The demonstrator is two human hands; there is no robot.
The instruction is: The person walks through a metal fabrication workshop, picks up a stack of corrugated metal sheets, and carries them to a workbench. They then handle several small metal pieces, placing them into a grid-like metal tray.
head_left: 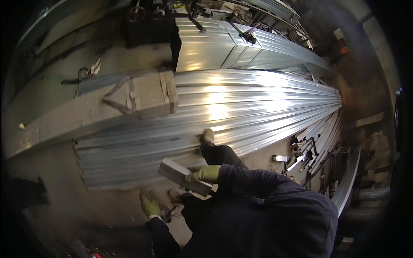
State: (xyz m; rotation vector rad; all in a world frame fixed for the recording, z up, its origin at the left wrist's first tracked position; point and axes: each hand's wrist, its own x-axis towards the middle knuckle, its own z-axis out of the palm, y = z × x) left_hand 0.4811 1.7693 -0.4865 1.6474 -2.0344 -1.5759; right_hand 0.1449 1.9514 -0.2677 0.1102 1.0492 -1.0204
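Your right hand (205,173) is gripping a short grey metal block (184,176) above the near end of the stacked galvanised profiles (223,116). Your left hand (150,204) is hanging released, near the floor (51,189). You are carrying the block; setting it down calls for a steady lowering.
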